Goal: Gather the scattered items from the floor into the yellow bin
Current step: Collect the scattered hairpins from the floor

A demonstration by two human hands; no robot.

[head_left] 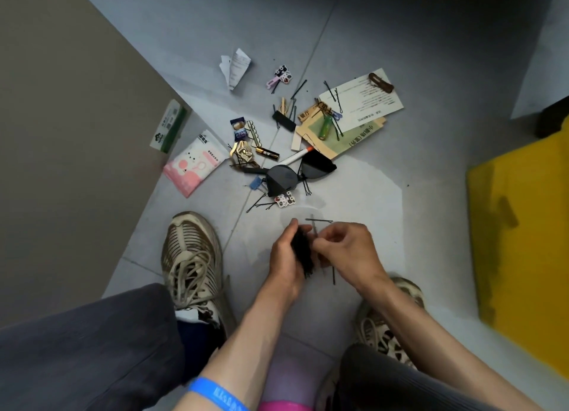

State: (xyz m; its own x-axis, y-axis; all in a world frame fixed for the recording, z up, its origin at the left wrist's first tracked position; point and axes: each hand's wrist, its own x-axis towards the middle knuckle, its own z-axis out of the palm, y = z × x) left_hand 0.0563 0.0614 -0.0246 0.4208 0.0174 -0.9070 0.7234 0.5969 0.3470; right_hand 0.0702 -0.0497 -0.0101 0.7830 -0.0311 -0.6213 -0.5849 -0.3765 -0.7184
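Holding a dark bundle of bobby pins (303,250), the left hand (284,258) has its grip curled round them; the right hand (345,250) pinches one more pin at the bundle's top. Loose pins (318,220) lie on the floor (369,195) just beyond the fingers. Judgement: pins are light, springy, slippery; best pinched mid-length and kept bunched.

Main scatter sits at 12 o'clock: sunglasses (295,176), fragile, lift by the bridge; battery (267,154); pink tissue pack (192,164), soft. Printed cards (360,106) carry Chinese text, too small to read. Yellow bin (523,241) at 3 o'clock.
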